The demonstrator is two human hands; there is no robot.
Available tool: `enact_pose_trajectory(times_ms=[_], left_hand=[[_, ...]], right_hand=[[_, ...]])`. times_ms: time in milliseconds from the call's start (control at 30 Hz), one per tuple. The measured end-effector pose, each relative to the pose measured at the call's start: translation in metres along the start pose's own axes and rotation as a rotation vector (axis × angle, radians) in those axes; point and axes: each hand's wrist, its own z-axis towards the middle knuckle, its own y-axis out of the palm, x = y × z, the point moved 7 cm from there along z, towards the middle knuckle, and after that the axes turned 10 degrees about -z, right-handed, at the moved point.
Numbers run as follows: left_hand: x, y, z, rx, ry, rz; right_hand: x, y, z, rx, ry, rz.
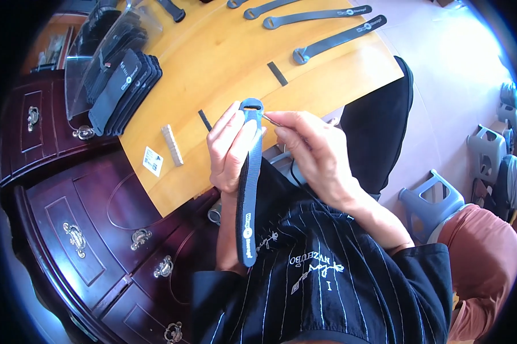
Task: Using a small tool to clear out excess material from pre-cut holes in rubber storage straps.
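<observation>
Head view: slotted blue-grey strap point(250, 183)

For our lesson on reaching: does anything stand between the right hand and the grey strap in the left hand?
Only a thin item pinched by the right hand, beside the slotted end of the grey strap; nothing else visible.

- Strong white light washes out the floor point(442, 103) at upper right.
- Glossy drawers point(55, 215) look darker, with pale glare.
- Hands point(320, 153) are brightly lit.
- Fisheye bending, black corners at the rim.
</observation>
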Motion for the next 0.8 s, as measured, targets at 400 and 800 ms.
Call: enact_pose_trajectory(times_ms=[400,800], left_hand=[[0.000,-0.004,-0.009,-0.070,-0.213,-0.164],[-0.018,-0.002,-0.023,0.066,-0.471,-0.600]], right_hand=[[0.012,-0.003,0.011,-0.230,0.185,0.273],[0.018,-0.003,0.005,-0.328,0.229,0.331]])
